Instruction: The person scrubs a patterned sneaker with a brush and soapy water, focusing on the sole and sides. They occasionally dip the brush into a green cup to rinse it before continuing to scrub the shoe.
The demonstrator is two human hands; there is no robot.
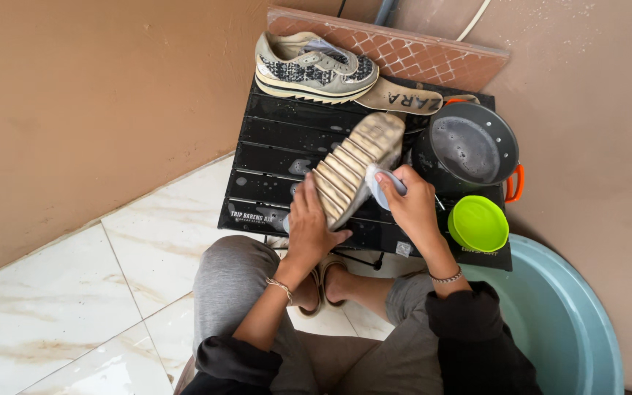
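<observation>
left hand (309, 227) grips upturned sneaker (352, 172) at frame centre on black slatted table (272, 146); right hand (411, 201) closed on pale blue scrub brush (383, 184) against its sole. white-lettered label strip on table's lower-left edge.

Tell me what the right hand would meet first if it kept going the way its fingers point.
The right hand, gripping a pale brush, points up and left at the upturned shoe sole held by the left hand. The brush seems already against the sole's edge, so that comes first, though depth is unclear.
</observation>
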